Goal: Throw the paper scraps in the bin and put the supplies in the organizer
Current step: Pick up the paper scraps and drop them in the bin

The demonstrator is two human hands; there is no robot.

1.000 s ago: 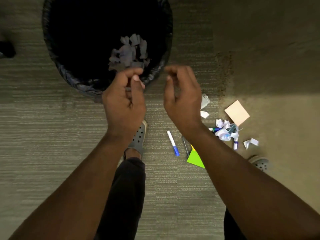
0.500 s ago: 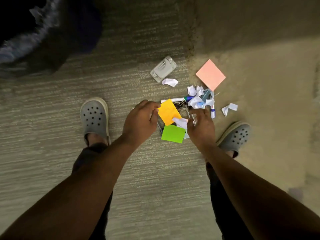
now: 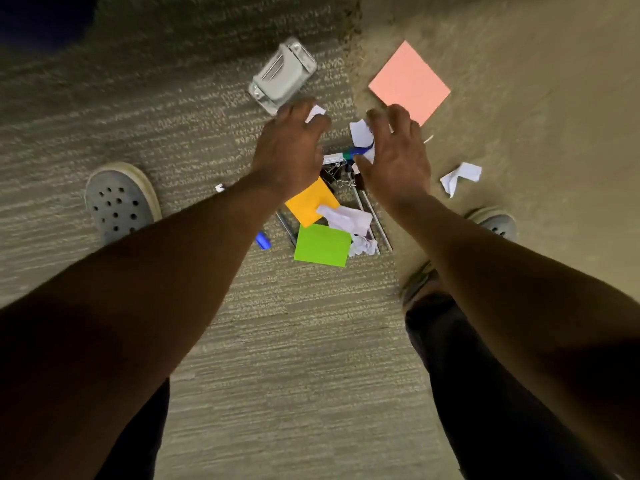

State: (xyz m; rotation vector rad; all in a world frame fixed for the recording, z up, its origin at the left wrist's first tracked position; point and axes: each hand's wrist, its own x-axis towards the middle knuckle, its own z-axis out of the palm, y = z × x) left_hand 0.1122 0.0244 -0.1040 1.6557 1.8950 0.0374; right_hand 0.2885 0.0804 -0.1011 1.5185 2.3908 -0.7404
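Curling onto white scraps, left hand (image 3: 289, 147) and right hand (image 3: 394, 154) each pinch one.

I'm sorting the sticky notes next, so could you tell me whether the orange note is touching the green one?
Apart. The head view shows a narrow strip of carpet between the lower corner of the orange note and the top edge of the green note.

Bare forearms, dark trousers (image 3: 491, 393), grey perforated clogs (image 3: 119, 202) w/ pale soles.

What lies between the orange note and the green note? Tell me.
In the head view, a crumpled white paper scrap lies between the orange note and green note, toward their right.
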